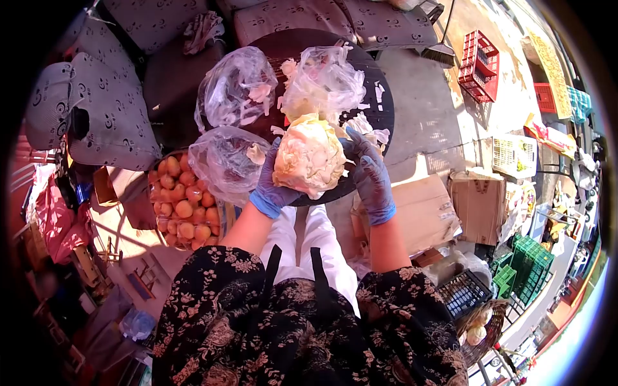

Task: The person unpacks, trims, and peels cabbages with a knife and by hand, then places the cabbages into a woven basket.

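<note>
My left hand, in a blue glove, holds a pale, ruffled head of lettuce from its left side and underneath. The gloved right hand is at the right edge of the head, its fingers bent and apart; whether the fingertips touch the leaves is hard to tell. Below the hands' level stands a dark round table. Beyond the head lies a clear plastic bag with pale contents. Two more clear bags, one at the far left and one nearer, rest on the table's left.
Pale leaf scraps lie on the tabletop. At left is a crate of peach-like orange fruit. Cushioned seats border the table. Cardboard boxes are at right, with a red crate and green crates farther out.
</note>
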Action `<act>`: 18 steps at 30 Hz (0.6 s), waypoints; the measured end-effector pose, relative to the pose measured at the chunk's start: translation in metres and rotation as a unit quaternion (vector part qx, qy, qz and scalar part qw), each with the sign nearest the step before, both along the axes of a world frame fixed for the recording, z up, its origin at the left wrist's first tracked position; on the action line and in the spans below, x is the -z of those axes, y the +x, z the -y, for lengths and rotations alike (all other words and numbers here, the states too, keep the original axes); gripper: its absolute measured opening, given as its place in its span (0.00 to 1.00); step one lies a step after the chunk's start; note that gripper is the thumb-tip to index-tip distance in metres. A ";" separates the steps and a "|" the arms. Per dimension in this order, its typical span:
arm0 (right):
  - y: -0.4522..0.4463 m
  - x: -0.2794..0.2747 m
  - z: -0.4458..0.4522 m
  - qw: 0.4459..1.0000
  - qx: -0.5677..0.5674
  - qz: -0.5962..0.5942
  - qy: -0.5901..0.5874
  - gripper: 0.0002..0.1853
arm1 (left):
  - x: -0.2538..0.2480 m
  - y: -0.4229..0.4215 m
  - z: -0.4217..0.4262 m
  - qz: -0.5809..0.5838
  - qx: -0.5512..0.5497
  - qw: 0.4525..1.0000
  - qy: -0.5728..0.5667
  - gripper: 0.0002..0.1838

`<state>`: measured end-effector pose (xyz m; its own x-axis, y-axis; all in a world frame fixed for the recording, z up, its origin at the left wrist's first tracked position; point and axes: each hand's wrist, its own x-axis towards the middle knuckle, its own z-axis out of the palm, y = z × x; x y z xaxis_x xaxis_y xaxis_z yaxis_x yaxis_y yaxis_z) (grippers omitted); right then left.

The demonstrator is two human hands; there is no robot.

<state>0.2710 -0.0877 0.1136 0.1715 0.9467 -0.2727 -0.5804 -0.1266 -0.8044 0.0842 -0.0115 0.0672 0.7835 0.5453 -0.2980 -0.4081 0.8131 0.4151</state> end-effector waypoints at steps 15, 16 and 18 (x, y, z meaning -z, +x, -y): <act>0.014 0.020 0.000 0.999 -0.012 -0.050 -0.007 0.31 | 0.016 0.012 0.006 0.041 -0.022 0.998 0.040 0.32; 0.016 0.021 -0.001 0.999 -0.013 -0.049 -0.010 0.30 | 0.017 0.008 0.007 0.105 -0.042 0.990 -0.083 0.32; 0.025 0.034 0.003 0.998 -0.016 -0.016 -0.065 0.29 | 0.025 0.000 0.006 0.203 -0.017 0.969 -0.136 0.33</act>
